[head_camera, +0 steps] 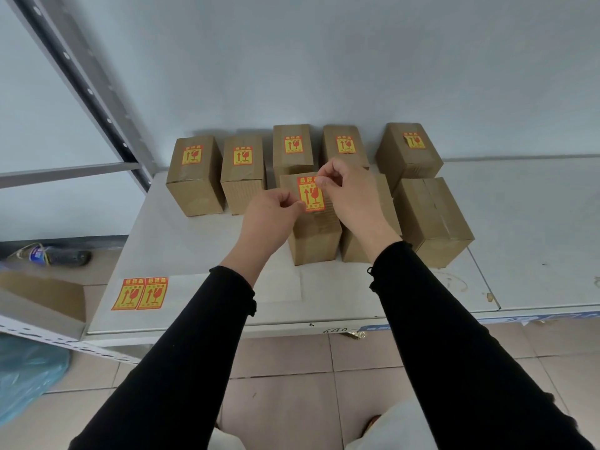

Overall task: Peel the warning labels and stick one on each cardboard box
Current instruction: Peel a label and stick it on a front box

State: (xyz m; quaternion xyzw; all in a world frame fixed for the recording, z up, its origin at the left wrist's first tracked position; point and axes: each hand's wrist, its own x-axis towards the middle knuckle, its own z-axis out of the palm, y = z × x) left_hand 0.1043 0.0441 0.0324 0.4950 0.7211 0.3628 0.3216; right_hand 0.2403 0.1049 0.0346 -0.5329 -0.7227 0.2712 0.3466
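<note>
Several cardboard boxes stand on the white table [201, 241]. Those in the back row each carry a red-and-yellow warning label, such as the far-left box [194, 177]. Over the front middle box [313, 235] I hold a warning label [311, 193]. My left hand [272, 216] pinches its lower left corner and my right hand [344, 190] pinches its upper right corner. I cannot tell whether the label touches the box top. The front right box [431, 219] bears no label. My right forearm partly hides another front box [357, 248]. A sheet with two unpeeled labels [140, 293] lies at the table's near left.
White backing paper [285, 287] lies on the table in front of the boxes. A metal shelf post [94, 92] rises at the left. A cardboard piece [45, 295] and a blue plastic bag [26, 375] lie at lower left. Tiled floor lies below the table edge.
</note>
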